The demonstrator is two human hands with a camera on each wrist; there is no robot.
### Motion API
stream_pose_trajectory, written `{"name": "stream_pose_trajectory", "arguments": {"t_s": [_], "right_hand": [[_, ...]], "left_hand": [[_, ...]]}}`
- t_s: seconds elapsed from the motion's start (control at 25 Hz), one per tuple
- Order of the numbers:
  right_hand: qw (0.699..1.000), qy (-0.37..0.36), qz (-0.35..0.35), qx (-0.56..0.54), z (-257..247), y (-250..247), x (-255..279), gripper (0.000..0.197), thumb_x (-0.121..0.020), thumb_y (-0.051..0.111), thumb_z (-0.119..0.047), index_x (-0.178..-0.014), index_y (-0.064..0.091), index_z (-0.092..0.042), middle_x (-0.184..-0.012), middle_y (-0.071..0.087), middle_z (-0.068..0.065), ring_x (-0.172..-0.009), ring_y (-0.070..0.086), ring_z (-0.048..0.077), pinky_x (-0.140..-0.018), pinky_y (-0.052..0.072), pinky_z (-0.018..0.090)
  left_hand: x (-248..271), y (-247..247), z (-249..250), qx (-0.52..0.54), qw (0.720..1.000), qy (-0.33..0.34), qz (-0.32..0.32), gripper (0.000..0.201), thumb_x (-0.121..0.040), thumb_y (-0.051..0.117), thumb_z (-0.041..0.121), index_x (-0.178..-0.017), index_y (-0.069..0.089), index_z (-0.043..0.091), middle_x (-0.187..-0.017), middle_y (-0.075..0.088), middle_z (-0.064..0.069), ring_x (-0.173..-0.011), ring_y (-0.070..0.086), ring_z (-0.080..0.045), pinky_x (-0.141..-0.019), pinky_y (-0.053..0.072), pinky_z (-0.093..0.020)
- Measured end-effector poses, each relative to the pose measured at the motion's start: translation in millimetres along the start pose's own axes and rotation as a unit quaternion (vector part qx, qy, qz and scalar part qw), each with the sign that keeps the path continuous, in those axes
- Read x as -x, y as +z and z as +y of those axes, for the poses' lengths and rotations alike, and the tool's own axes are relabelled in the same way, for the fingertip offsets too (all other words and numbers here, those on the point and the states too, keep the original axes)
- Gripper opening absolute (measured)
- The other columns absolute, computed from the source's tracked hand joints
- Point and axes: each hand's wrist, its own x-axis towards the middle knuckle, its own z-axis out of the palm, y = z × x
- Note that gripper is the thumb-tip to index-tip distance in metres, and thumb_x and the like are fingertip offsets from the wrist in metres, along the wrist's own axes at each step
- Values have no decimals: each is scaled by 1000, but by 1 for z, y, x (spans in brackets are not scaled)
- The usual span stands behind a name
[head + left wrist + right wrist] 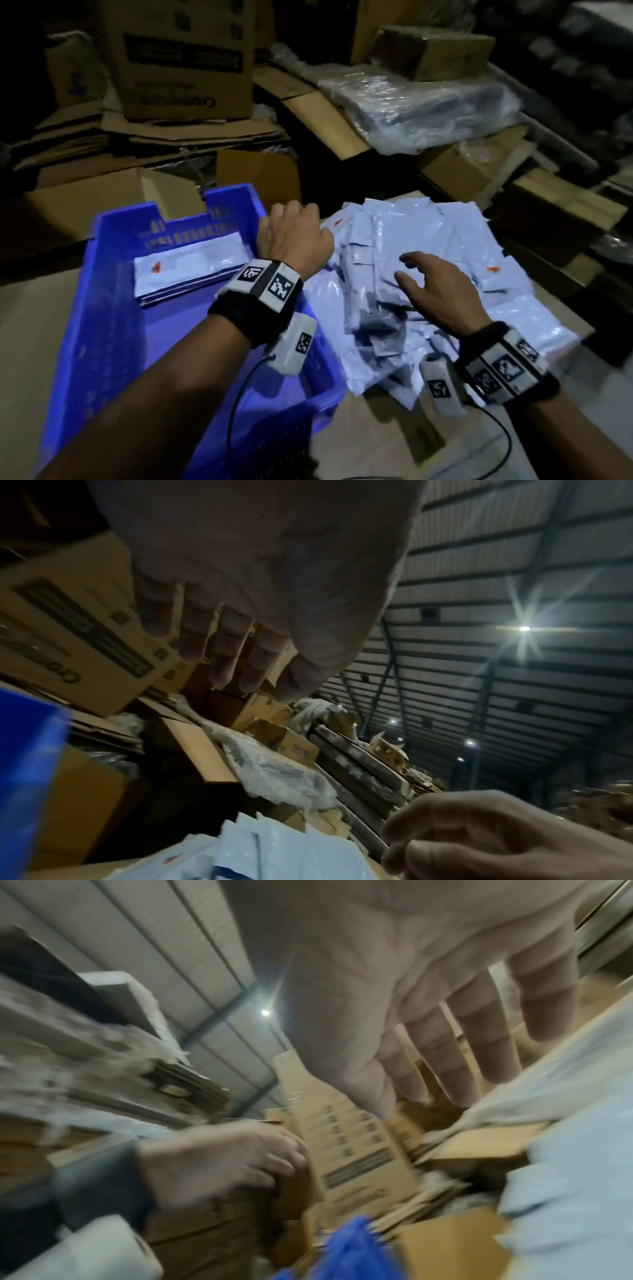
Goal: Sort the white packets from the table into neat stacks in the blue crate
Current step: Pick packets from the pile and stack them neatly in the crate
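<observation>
Hovering right hand [435, 294], fingers spread, sits directly over pile [445, 246]; left hand [294, 236], loosely curled and empty, lies at 10 o'clock by crate [113, 308].

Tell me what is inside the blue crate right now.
Inside the blue crate, one neat stack of white packets lies toward its far end. The left forearm covers part of the near floor, so anything there is hidden.

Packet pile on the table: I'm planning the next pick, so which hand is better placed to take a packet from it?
Right, probably. The right hand is open, fingers spread directly above the packet pile. The left hand sits at the pile's edge beside the blue crate, empty with fingers hanging loosely.
</observation>
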Motion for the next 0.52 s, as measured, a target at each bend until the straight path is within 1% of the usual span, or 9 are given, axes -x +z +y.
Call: {"name": "stream_pose_trajectory", "arguments": {"t_s": [0.08,0.16,0.28,0.4,0.44,0.52], "right_hand": [[999,34,0,17,35,-3,-9,41,-97,53,-39,-134,56,-20,-127,63,1,-113,58,24,-88,46,37],[997,71,-5,8,70,-5,-24,41,-97,54,-37,-134,55,-19,-127,64,4,-112,60,25,-89,47,38],[988,135,-14,-80,117,-3,-54,42,-95,58,-33,-133,55,-15,-124,65,7,-111,60,26,-92,45,36],[953,224,-24,-202,152,11,-86,48,-91,63,-30,-134,53,-11,-113,64,7,-110,61,29,-97,47,39],[940,247,-29,-232,157,18,-93,51,-89,64,-29,-135,52,-11,-113,64,8,-110,62,31,-98,48,42],[917,281,-30,-281,166,29,-107,56,-86,66,-28,-137,50,-11,-123,62,11,-111,61,32,-99,48,45]], "left_hand": [[-13,18,34,-2,999,22,-39,37,-92,45,35,-123,55,16,-129,52,-11,-120,43,-34,-95,35,-41],[-32,46,63,20,994,26,-101,39,-94,45,35,-125,54,14,-129,51,-13,-119,44,-34,-95,36,-40],[-59,96,97,85,980,12,-182,39,-95,47,31,-127,55,9,-131,55,-14,-118,50,-33,-94,39,-37],[-71,138,122,131,963,-22,-233,48,-97,49,29,-141,44,10,-141,50,-13,-127,47,-31,-101,38,-34],[-72,149,126,131,962,-33,-237,51,-97,50,30,-144,41,11,-142,50,-13,-128,47,-32,-101,37,-34],[-75,168,133,120,964,-53,-230,51,-96,50,30,-143,41,12,-139,52,-13,-125,48,-33,-99,39,-35]]}}
